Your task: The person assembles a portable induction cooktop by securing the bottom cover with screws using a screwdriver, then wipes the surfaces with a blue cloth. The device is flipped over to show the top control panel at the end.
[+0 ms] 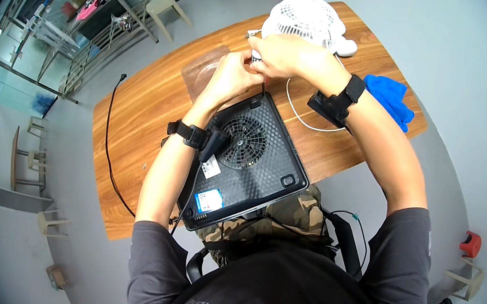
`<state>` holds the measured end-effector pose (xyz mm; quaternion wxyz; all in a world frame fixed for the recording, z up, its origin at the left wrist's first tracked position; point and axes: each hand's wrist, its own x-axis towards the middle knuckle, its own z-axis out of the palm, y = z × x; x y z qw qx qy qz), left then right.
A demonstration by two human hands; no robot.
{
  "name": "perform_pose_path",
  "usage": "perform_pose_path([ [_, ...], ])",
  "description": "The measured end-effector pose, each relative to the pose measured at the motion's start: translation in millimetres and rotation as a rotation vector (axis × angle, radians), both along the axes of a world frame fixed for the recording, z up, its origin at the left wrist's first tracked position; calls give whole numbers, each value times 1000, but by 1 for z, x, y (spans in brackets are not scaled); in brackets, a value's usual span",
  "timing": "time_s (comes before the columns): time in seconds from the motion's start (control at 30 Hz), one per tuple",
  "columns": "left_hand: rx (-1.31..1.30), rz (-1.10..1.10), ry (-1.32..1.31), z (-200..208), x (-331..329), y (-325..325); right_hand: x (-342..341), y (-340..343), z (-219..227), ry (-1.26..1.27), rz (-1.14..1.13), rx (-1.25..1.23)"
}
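A black induction cooker [261, 183] lies upside down, its round fan grille and feet facing up, partly over the table's near edge and my lap. At its far corner my right hand [286, 56] is closed round a slim upright tool [256, 58] that looks like a screwdriver, mostly hidden by the fingers. My left hand [234, 76] is beside it, fingers pinched together near the tool's lower end and that corner. Whatever the left fingers hold is hidden. Black straps with small devices are on both wrists.
A white fan [307, 18] stands at the far side of the wooden table [149, 106], its white cable [299, 117] curving toward me. A blue cloth [390, 100] lies right, a brown pouch [200, 70] behind my left hand. A black cord [107, 144] runs along the left.
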<state>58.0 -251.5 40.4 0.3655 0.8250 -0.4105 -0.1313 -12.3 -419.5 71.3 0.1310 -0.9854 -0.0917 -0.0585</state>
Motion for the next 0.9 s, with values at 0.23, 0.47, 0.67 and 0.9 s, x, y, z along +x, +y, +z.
perform_pose_path([
  [0.23,-34,58,-120,-10,-4,-9,2,8,-1,31,-62,-128],
  [0.47,32,95,87,-22,9,-5,-3,7,4,-13,-2,-72],
  [0.67,-68,-69,9,-30,25,-1,8,12,-4,7,-17,-42],
  [0.9,-48,40,149,-14,3,-8,15,13,3,43,-73,-145],
])
